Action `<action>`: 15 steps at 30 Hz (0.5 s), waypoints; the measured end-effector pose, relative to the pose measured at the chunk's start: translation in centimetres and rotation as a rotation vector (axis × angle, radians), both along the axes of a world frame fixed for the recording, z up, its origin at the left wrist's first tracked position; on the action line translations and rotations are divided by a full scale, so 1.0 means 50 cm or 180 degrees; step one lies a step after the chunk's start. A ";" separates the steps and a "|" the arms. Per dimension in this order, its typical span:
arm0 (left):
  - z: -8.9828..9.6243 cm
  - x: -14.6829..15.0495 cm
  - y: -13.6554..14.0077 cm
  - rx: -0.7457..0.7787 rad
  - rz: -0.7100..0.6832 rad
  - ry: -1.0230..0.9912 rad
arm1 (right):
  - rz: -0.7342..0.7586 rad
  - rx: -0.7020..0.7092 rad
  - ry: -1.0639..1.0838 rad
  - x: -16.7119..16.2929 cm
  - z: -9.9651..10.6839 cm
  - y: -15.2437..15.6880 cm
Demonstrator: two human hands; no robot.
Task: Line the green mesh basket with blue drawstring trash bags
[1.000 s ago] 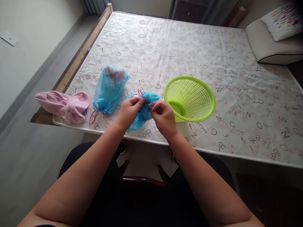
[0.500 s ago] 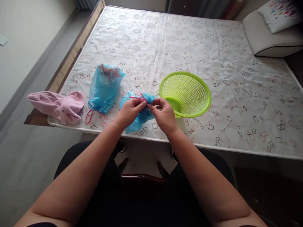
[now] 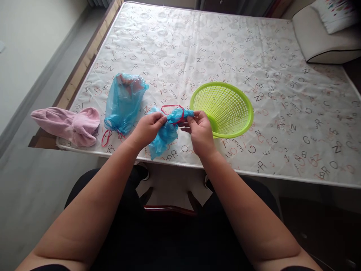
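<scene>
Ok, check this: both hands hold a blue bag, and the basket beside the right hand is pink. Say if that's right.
The head view shows the basket beside the right hand is green, not pink. It and the left hand hold a blue bag.

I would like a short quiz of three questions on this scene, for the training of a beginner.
1. What colour is the basket?
2. True or false: one blue bag lies between the pink cloth and the other blue bag.
3. What do the left hand and the right hand both hold?
A) the basket
B) the pink cloth
C) the other blue bag

Key: 1: light green. 2: true. 3: C.
</scene>
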State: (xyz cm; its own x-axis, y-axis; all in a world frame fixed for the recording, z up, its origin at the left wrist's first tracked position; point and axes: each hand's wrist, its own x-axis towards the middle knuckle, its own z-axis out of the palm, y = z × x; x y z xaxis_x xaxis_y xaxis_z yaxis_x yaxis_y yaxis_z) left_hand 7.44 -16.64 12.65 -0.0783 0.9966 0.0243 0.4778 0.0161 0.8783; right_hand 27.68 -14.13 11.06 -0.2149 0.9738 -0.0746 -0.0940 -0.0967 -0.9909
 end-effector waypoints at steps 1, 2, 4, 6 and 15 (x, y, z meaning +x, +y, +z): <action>-0.003 -0.001 -0.001 0.0035 0.0066 0.0048 | -0.0033 0.0014 -0.0022 -0.001 0.002 -0.001; -0.005 -0.002 -0.002 0.0072 0.0121 0.0100 | -0.0065 0.0030 -0.0036 -0.002 0.004 -0.003; -0.005 0.000 -0.006 0.0250 0.0207 0.0167 | -0.0149 0.0082 -0.0052 -0.004 0.009 -0.005; -0.002 0.007 -0.012 0.0552 0.0167 0.0165 | -0.0182 0.0147 -0.0093 -0.006 0.015 -0.006; -0.006 0.051 -0.012 0.0066 0.0098 -0.1073 | 0.0188 0.0184 0.0269 -0.013 0.010 -0.005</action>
State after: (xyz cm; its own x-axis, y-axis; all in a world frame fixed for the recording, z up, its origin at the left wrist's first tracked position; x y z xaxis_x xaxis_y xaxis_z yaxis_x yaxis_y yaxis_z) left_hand 10.01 -17.24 12.37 -0.1154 0.9932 0.0121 0.1600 0.0065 0.9871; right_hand 27.04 -14.38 11.54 -0.2750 0.9614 0.0022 -0.1733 -0.0473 -0.9837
